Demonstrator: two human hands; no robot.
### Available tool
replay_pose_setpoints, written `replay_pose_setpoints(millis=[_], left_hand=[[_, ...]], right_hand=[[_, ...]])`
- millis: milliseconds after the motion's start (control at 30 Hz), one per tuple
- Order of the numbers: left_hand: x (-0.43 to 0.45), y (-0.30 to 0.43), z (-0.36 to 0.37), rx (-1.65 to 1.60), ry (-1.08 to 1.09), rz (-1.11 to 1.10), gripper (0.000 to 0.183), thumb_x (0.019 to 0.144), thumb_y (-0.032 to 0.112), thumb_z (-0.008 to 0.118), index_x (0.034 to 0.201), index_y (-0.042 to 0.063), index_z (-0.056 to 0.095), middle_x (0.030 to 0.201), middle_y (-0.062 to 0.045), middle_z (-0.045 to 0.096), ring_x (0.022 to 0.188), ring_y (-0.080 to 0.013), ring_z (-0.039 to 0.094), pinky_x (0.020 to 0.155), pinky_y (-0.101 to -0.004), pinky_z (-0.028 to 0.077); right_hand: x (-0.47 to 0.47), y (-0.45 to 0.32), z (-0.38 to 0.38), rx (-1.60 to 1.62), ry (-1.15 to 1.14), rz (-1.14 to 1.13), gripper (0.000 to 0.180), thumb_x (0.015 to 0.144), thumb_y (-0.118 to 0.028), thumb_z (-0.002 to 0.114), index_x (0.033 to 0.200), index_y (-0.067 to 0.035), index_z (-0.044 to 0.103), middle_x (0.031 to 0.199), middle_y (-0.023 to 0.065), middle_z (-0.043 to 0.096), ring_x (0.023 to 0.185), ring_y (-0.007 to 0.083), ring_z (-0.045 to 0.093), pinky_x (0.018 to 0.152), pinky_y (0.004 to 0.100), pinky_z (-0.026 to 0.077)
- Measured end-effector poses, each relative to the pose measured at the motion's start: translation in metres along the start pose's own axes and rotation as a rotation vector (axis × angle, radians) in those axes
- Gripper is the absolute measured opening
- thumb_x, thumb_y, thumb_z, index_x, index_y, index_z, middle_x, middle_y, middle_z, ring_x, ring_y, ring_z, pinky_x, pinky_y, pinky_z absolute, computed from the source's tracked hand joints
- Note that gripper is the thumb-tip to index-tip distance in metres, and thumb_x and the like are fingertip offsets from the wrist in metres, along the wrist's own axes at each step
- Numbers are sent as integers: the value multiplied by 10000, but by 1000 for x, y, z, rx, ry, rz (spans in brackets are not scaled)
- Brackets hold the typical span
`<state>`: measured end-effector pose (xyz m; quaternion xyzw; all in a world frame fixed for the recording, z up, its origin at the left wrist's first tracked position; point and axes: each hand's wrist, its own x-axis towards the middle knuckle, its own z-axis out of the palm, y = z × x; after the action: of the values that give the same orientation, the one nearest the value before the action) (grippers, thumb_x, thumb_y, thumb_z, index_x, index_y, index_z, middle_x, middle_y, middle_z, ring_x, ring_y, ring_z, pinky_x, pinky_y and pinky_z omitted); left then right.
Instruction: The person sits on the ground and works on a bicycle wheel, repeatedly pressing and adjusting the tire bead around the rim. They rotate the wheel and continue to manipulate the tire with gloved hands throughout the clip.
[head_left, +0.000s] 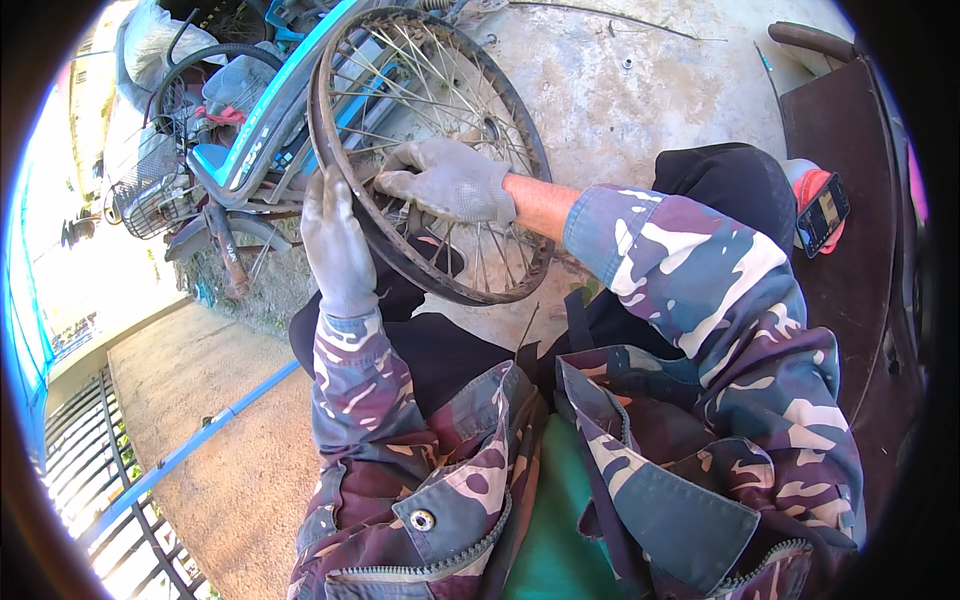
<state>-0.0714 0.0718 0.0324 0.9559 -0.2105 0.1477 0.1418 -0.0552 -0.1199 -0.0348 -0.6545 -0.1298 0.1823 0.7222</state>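
A rusty spoked wheel rim (420, 276) without a tyre stands tilted in front of me, its hub and spokes facing right. My left hand (335, 244), in a pale grey work glove, lies against the outer side of the rim at its left, fingers pointing up along it. My right hand (442, 180), gloved alike, reaches across the spokes to the rim's inner left side with its fingers curled. Thumb and fingertips meet near a spoke end; whether they grip the spoke or something small cannot be made out.
A blue and black bike frame (255, 135) with a wire basket (154, 191) is at the upper left. A small metal nut or socket (628, 64) lies on the concrete. At the right are a brown padded panel (832, 172) and a phone (823, 215) on a red and grey thing.
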Motion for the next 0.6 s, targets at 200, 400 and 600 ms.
replay_pose_setpoints(millis=[200, 400, 600], left_hand=[[-14, 6, -4, -574, -62, -440, 467, 1158, 234, 378, 1372, -91, 635, 1360, -226, 655, 1244, -313, 653, 1078, -390, 494], [-16, 6, -4, -423, -61, -360, 457, 1148, 174, 343, 1398, -71, 638, 1376, -200, 659, 1249, -280, 655, 1078, -385, 503], [-18, -1, 1, -398, -26, -318, 449, 1165, 181, 355, 1398, -72, 643, 1379, -193, 667, 1222, -247, 671, 1049, -354, 529]], right_hand=[[1, 2, -5, -228, -94, -180, 392, 1064, -326, 632, 1241, 11, 727, 1071, 183, 794, 900, 256, 793, 859, 401, 603], [-4, -6, -9, -355, -94, -232, 372, 1067, -332, 622, 1290, -49, 719, 1113, 161, 793, 1005, 285, 782, 950, 422, 581], [-13, -17, -12, -195, -137, -99, 335, 1078, -239, 630, 1330, -25, 682, 1128, 156, 773, 1101, 246, 743, 984, 381, 566]])
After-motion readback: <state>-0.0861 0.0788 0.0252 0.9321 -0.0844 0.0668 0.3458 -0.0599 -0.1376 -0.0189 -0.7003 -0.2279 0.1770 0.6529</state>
